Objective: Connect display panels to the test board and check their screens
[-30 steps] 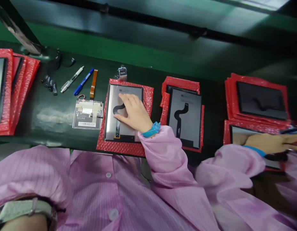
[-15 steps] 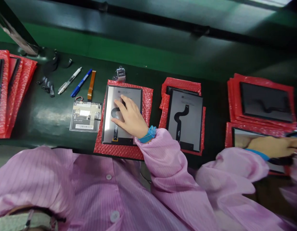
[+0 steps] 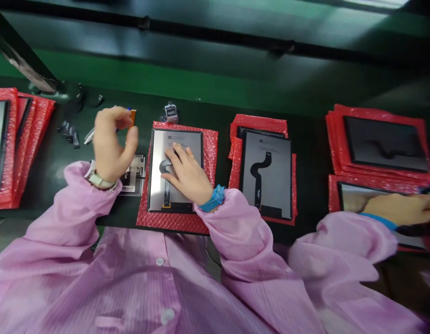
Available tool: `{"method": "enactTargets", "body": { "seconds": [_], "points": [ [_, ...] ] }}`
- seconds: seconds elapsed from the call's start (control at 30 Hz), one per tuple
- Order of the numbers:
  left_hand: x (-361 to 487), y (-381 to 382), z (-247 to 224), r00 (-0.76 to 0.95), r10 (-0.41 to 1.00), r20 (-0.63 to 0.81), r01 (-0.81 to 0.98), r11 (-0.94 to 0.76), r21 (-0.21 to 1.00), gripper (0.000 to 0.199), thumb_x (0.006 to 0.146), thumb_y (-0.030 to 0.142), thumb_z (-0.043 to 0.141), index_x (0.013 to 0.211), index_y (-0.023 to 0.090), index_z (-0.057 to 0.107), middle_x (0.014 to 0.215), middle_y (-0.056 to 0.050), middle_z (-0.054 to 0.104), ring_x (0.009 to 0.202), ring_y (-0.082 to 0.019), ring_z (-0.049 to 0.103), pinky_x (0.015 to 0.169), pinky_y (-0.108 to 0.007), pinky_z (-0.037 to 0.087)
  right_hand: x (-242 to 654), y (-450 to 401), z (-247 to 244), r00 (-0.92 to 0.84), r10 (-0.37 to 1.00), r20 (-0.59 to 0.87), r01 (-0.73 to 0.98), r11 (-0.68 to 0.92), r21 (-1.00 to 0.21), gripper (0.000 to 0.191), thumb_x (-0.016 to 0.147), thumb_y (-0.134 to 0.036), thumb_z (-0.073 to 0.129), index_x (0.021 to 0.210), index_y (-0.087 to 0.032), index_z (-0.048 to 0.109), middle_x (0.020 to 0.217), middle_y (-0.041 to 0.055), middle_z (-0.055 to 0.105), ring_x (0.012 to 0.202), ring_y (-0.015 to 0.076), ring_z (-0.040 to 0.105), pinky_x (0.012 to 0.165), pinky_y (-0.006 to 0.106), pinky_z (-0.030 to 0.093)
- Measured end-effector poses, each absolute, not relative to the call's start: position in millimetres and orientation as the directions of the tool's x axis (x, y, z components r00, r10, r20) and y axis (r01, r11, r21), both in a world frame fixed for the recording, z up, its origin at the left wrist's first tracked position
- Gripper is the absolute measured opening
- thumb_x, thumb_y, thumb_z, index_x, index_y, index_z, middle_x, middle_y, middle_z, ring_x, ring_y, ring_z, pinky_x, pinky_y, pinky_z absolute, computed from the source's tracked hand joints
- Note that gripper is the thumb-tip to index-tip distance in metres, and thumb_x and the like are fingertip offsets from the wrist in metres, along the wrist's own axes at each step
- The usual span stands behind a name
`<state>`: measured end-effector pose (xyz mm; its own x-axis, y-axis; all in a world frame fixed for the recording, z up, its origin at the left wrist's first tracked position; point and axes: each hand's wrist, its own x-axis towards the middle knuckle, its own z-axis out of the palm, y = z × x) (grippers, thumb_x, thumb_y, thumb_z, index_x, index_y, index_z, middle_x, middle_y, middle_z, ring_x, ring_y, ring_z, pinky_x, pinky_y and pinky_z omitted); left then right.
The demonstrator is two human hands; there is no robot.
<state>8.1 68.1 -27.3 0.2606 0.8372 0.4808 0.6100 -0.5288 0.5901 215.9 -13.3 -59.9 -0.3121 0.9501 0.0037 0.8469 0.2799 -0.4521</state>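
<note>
The right hand [image 3: 191,178] is laid palm down on the display panel [image 3: 156,178], fingers moderately spread, nothing grasped. The left hand [image 3: 110,139] is half curled, with a wide gap between thumb and forefinger; no object is seen in it, and contact with the pens beneath cannot be told. Since the earlier frame, the left hand has been raised from the lower left and is now held over part of the circuit board [image 3: 136,176]. The panel is lain on a red bubble sleeve [image 3: 210,153] near the table's front edge. The sleeve's rear edge is bordered by a tally counter [image 3: 170,112]. A narrow strip of tabletop [image 3: 223,160] is left between the sleeve and a second panel [image 3: 279,181].
</note>
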Motion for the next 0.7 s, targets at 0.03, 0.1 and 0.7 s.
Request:
{"method": "enactTargets", "body": {
  "seconds": [0.03, 0.1, 0.7],
  "points": [
    [5.3, 77.1, -32.8, 0.267, 0.834, 0.483, 0.654, -0.525, 0.544, 0.028, 0.097, 0.035, 0.059, 0.121, 0.020, 0.059, 0.113, -0.010, 0.062, 0.108, -0.026, 0.060, 0.102, -0.049, 0.050, 216.2, -13.8, -61.0, -0.309, 0.951, 0.022, 0.837, 0.283, -0.468, 0.063, 0.096, -0.033, 0.064, 0.150, -0.007, 0.046, 0.159, 0.0238, 0.036, 0.154, 0.0351, 0.031, 0.130, 0.057, 0.024],
    [1.2, 91.9, -46.6, 0.292, 0.852, 0.435, 0.748, -0.487, 0.450, 0.031, 0.092, 0.033, 0.063, 0.119, 0.018, 0.059, 0.109, -0.012, 0.062, 0.109, -0.032, 0.060, 0.101, -0.053, 0.049, 216.7, -14.9, -64.0, -0.304, 0.950, 0.073, 0.801, 0.296, -0.521, 0.059, 0.095, -0.030, 0.063, 0.149, -0.010, 0.046, 0.160, 0.0216, 0.036, 0.153, 0.0334, 0.033, 0.129, 0.057, 0.026],
    [-12.9, 113.0, -66.5, 0.252, 0.959, 0.131, 0.140, -0.171, 0.975, 0.066, 0.080, 0.050, 0.078, 0.134, 0.022, 0.053, 0.116, -0.013, 0.069, 0.084, -0.020, 0.073, 0.071, -0.030, 0.060, 215.7, -11.9, -76.7, -0.086, 0.989, 0.120, 0.040, 0.124, -0.991, 0.089, 0.098, -0.045, 0.049, 0.161, -0.022, -0.010, 0.158, 0.0184, 0.041, 0.144, 0.0219, 0.049, 0.112, 0.045, 0.053]
  ]
}}
